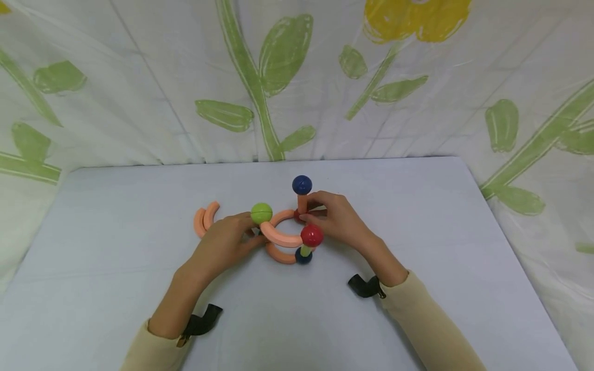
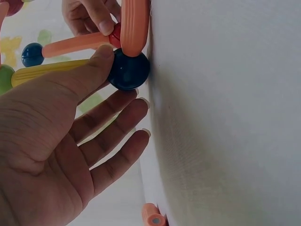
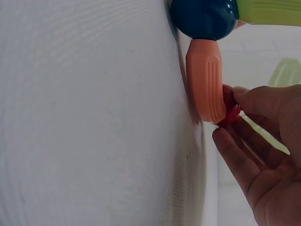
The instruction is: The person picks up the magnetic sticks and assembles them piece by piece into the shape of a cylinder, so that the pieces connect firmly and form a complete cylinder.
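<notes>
A construction of orange curved rods and coloured balls stands between both hands. Its lower ring joins a dark blue ball (image 2: 131, 73), a red ball (image 3: 231, 106) and a second blue ball (image 1: 303, 256). Above, an orange curved rod (image 1: 280, 237) links a green ball (image 1: 261, 213) to an upper red ball (image 1: 312, 235). A straight orange rod (image 2: 75, 45) topped by a blue ball (image 1: 302, 184) rises from the lower red ball. My left hand (image 1: 225, 239) pinches the lower left blue ball, other fingers spread. With thumb and fingers, my right hand (image 1: 341, 219) grips the lower red ball.
Two loose orange curved rods (image 1: 199, 222) lie side by side beyond my left hand. The white tabletop (image 1: 116, 257) ends at the back against a curtain (image 1: 162, 77) with printed green leaves and yellow flowers. A black wrist device (image 1: 202, 320) sits at each sleeve.
</notes>
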Tool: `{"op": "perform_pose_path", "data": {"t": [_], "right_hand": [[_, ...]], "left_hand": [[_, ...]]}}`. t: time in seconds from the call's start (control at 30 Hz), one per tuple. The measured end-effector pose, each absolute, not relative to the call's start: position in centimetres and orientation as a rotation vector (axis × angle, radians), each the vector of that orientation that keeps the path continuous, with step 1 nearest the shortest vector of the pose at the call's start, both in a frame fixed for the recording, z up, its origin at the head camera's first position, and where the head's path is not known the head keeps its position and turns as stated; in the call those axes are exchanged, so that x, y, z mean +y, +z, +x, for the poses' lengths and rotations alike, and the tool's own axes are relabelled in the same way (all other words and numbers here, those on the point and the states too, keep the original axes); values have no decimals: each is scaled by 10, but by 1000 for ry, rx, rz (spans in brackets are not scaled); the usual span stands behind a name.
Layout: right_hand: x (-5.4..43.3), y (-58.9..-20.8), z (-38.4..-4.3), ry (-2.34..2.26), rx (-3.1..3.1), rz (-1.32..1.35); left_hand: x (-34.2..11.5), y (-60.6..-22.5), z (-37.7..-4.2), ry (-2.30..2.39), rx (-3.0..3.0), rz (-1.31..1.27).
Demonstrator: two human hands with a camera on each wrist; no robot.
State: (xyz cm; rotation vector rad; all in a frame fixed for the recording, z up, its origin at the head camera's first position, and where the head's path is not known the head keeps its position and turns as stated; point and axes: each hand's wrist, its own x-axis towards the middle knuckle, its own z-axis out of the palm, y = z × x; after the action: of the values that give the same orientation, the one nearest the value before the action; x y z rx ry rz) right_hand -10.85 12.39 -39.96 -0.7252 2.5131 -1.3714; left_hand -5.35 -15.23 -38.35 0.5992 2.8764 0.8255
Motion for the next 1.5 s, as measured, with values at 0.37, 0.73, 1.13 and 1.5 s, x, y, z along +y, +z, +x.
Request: {"op": "perform_pose_path", "data": {"t": [0.37, 0.73, 1.13, 1.5], "right_hand": [[125, -399, -107, -1355, 2517, -723], [133, -400, -104, -1272, 2559, -667], [146, -397, -86, -1138, 2649, -558], [141, -396, -75, -1082, 2646, -562]], "left_hand": [[-153, -384, -52, 817, 2867, 558], [-175, -369, -54, 941, 2616, 429], [-202, -352, -64, 705, 2935, 64], [-200, -361, -69, 566, 2962, -24]]}}
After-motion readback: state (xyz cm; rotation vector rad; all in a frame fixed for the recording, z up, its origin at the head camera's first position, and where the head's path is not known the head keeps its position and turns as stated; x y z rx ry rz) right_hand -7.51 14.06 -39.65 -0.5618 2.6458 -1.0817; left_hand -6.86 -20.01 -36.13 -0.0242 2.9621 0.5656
